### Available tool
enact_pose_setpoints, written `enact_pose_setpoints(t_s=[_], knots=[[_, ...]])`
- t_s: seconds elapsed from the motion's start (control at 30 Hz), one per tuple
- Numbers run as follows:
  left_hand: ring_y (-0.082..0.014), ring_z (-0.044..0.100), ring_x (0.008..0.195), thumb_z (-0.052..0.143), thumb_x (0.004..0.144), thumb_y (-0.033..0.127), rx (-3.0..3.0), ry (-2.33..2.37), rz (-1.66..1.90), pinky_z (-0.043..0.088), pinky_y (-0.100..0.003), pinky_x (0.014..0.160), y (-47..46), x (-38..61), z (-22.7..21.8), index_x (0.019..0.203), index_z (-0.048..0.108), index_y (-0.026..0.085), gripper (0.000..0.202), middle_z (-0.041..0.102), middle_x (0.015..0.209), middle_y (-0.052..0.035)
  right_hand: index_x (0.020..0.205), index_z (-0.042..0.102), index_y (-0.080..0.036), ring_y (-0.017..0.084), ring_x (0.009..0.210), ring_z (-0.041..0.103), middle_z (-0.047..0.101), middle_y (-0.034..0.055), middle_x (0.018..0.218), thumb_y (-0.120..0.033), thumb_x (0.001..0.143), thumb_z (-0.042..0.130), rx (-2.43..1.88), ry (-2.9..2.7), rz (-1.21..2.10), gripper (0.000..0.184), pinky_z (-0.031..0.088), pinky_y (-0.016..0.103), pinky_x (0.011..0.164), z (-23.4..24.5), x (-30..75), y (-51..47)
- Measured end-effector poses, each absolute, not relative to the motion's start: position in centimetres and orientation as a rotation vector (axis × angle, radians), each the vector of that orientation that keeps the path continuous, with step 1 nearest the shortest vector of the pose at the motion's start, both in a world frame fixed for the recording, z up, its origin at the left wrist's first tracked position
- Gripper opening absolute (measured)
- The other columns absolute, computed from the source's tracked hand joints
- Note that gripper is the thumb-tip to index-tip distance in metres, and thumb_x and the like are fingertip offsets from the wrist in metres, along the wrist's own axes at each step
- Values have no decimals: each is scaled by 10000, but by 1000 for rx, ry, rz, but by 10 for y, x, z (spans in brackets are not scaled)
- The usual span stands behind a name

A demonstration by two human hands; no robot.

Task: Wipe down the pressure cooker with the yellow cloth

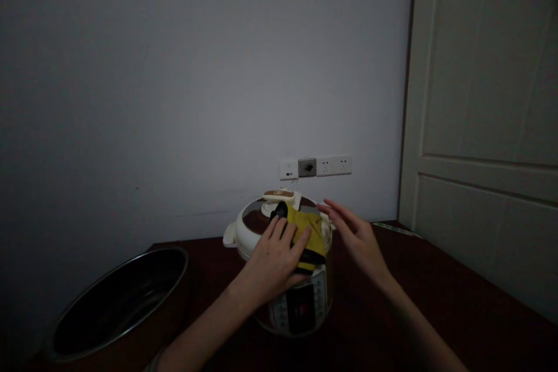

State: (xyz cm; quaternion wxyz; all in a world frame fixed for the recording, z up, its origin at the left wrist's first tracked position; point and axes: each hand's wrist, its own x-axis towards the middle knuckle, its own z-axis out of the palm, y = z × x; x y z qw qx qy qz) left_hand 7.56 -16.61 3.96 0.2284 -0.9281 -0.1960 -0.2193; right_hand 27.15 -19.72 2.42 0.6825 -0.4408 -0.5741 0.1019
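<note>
A white electric pressure cooker (253,238) with a brown-topped lid and a front control panel stands on the dark red tabletop. Over the front right of its lid lies a yellow-and-black cloth item (307,226), perhaps a glove; its exact kind is unclear in the dim light. My left hand (274,250) is on this item, fingers curled over its left part and thumb across its front. Beside its right edge is my right hand (355,235), fingers stretched toward the lid's rim. Whether those fingertips touch the cloth or the cooker, I cannot tell.
At the left stands a large dark pan (124,302) with a metallic rim. Behind the cooker, wall sockets (333,165) are set low in the pale wall. A white panelled door (483,128) rises on the right. A thin patterned strip (396,229) lies at the table's back edge.
</note>
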Motion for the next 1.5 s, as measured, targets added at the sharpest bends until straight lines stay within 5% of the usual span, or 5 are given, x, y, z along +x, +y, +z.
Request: enact_pose_setpoints(t_s=[0.17,0.47,0.8,1.17,1.5], knots=[[-342,355,1335,416,833,653,-2607,-508,-577,290,-475,1085,-152,106,51,1329,438,51,781,450,1385,-239,1220,600,-110,266,1210,524,587,165,1275,-438,856,450,-1238,-1217,-20,512,349,467,1063,1,320,-164],[-337,589,1054,469,814,638,-2704,-585,-346,426,-446,917,-114,175,78,1044,620,33,665,637,1081,-254,1143,668,-136,257,1072,623,662,139,1162,-426,840,371,-1350,-1279,24,514,443,433,978,-29,340,-125],[-398,432,1276,700,687,516,-2486,-772,-579,393,-531,1004,-181,107,34,1295,466,113,766,496,1348,-244,1202,628,-99,290,1143,585,611,158,1230,-437,846,388,-1400,-1427,-18,546,397,476,1019,-29,345,-130],[-243,292,1392,287,923,549,-2820,-1167,-717,237,-403,1137,-100,8,53,1414,375,149,639,339,1502,-132,1247,580,-11,299,1162,569,586,180,1249,-501,849,361,-1423,-1459,54,668,384,453,1042,-29,353,-128],[-268,581,1076,401,899,505,-3426,-1341,-1161,415,-377,981,30,66,85,1009,675,127,480,665,1157,-108,1194,645,-103,293,1140,587,613,140,1221,-487,826,430,-1376,-1406,54,574,396,460,1030,-27,350,-129]])
